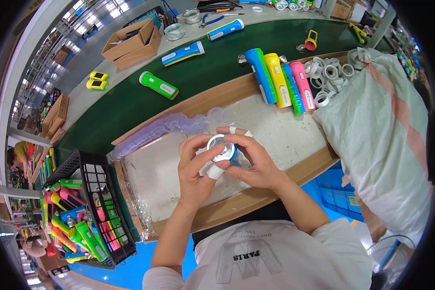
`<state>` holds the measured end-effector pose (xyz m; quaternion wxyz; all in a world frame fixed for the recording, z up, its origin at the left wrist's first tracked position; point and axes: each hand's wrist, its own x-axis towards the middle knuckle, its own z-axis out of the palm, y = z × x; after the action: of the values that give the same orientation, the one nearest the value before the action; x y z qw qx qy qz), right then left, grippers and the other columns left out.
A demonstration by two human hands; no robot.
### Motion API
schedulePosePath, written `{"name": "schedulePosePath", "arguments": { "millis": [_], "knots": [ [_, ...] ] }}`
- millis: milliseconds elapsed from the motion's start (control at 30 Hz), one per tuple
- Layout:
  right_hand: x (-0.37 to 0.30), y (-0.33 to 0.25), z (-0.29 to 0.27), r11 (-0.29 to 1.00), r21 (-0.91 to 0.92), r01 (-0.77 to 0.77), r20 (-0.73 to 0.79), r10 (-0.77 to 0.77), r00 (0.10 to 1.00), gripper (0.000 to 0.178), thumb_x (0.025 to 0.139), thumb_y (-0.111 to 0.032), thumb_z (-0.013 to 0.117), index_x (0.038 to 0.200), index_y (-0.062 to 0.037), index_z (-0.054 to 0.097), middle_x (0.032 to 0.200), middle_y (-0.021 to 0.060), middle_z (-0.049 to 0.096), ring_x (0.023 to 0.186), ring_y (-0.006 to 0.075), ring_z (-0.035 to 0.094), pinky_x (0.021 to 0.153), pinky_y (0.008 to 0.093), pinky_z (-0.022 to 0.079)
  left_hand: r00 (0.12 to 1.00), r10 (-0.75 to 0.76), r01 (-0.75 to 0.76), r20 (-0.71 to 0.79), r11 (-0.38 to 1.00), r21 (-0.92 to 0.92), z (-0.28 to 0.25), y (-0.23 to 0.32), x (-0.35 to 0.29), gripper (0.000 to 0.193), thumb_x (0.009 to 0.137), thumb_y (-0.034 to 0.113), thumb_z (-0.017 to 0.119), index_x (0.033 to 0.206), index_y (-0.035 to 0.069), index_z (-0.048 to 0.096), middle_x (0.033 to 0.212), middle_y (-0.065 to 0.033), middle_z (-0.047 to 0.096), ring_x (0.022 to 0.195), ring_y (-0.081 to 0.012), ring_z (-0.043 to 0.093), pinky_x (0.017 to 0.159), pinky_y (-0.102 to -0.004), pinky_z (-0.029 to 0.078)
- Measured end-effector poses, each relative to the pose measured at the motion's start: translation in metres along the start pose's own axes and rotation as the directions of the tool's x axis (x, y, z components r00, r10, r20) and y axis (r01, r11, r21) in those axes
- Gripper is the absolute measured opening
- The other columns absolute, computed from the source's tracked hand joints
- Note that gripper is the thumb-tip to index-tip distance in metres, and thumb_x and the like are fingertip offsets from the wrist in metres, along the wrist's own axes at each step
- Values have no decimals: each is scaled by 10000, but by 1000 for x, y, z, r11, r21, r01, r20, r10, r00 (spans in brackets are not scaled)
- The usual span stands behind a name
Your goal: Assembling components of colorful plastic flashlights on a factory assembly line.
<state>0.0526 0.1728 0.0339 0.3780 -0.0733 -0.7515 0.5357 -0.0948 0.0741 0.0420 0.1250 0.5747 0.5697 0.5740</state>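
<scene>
Over the shallow cardboard tray (295, 140), both my hands are closed round a blue flashlight (221, 143), its round head facing up with a white ring and a clear lens. My left hand (196, 166) grips it from the left, with the thumb lying across the lens. My right hand (256, 162) wraps the other side, its thumb near the white rim. White tape covers some fingertips. Most of the flashlight's body is hidden. Just behind my hands, a long row of clear lens discs (166, 129) lies along the tray's far edge.
Several flashlights (280, 79) and white rings (331, 72) lie at the tray's far right, beside a large white sack (377, 125). A black crate (99, 169) of flashlights stands left. More flashlights (159, 86) rest on the green belt (125, 104), with a cardboard box (130, 42) beyond.
</scene>
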Motion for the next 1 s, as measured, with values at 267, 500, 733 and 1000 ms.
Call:
{"name": "schedulePosePath", "arguments": {
  "millis": [267,500,733,1000],
  "knots": [
    [-5,2,-10,997,-75,7,-27,-9,1000,492,817,-76,747,1248,-60,509,1351,229,519,1195,323,568,965,392,485,975,-155,90,-159,932,-352,27,0,-10,423,835,72,714,1228,34,563,1298,-147,485,1167,-252,533,981,-381,453],
    [-13,1,-13,933,-343,105,-90,-144,985,476,778,-118,767,1197,-48,552,1296,205,573,1053,363,626,860,379,532,973,-225,154,-56,808,-569,46,-3,-11,458,898,116,663,1290,51,435,1349,-161,473,1207,-239,497,1021,-381,411],
    [0,-28,-58,969,-227,-92,85,114,990,485,808,-158,749,1232,-69,530,1246,150,604,997,349,637,849,372,530,980,-195,157,-31,865,-477,48,-15,-12,538,886,339,707,1266,53,455,1279,-123,522,1113,-196,545,952,-329,451],
    [-9,31,-247,-39,-939,-340,-316,482,817,163,790,-150,703,861,-9,662,924,176,620,883,356,607,788,432,498,935,-312,213,-168,874,-436,18,-27,-29,637,817,491,727,1227,89,449,1118,-166,617,1003,-288,637,897,-403,503]
  ]
}}
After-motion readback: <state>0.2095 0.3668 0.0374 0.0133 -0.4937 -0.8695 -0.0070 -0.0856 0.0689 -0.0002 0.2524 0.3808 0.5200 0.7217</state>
